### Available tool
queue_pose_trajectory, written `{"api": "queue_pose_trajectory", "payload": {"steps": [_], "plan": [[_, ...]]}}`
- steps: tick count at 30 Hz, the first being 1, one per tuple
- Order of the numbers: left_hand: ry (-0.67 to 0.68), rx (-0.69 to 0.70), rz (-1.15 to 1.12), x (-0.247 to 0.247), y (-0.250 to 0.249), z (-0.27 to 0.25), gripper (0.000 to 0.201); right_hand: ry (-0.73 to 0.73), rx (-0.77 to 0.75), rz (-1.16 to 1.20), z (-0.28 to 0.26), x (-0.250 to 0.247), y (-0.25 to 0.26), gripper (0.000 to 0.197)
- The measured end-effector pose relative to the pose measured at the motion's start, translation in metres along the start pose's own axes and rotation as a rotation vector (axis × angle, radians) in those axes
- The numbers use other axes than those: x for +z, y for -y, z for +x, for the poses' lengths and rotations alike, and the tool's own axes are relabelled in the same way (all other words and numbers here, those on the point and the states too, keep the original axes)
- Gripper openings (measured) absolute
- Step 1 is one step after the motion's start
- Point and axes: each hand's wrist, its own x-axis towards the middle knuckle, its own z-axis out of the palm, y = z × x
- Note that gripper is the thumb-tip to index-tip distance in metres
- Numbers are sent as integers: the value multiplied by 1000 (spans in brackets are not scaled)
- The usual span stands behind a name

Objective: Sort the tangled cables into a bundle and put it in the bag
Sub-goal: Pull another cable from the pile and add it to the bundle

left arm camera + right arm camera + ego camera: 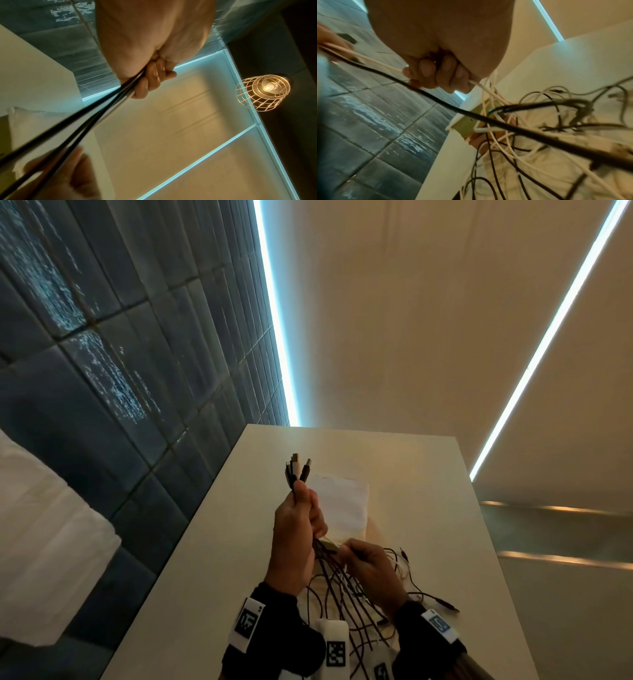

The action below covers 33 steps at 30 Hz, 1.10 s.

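A white surface [212,559] is flanked by dark glossy tiles [102,354], beige panels are edged by cyan light strips [274,313], and a caged lamp [263,92] is lit.

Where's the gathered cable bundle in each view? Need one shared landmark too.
Head: cable bundle lower centre, plug ends above the left hand.
Left wrist: bundle runs from the fingers to bottom left.
Right wrist: strands cross from left into the right hand.
Shared landmark: blue light strip.

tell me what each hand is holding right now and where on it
The left hand grips the cables just below their gathered plug ends. The right hand pinches a white cable farther down the strands.
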Motion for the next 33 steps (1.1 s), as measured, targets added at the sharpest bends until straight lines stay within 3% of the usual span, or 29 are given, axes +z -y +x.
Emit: {"api": "queue_pose_trajectory", "payload": {"steps": [7, 11, 16, 19, 22, 27, 33], "plan": [[-28, 22, -98, -5, -17, -3, 37, -11, 56, -51, 6, -1, -42, 37], [-62, 25, -149, -11, -24, -3, 37, -1, 127, -97, 7, -4, -61, 27], [-115, -8, -149, -15, -23, 3, 36, -23, 188, -196, 13, -8, -64, 40], [-157, -79, -145, -21, -20, 8, 35, -145, 194, -177, 23, -10, -37, 37], [-160, -141, -67, -24, -17, 11, 32, -190, 111, 31, 31, -5, 14, 24], [-146, -200, 7, -18, -11, 11, 36, -38, -83, 183, 30, 9, 84, 22], [-16, -264, -384, -14, -23, 12, 42, 125, -15, 264, 16, 10, 90, 25]]}}
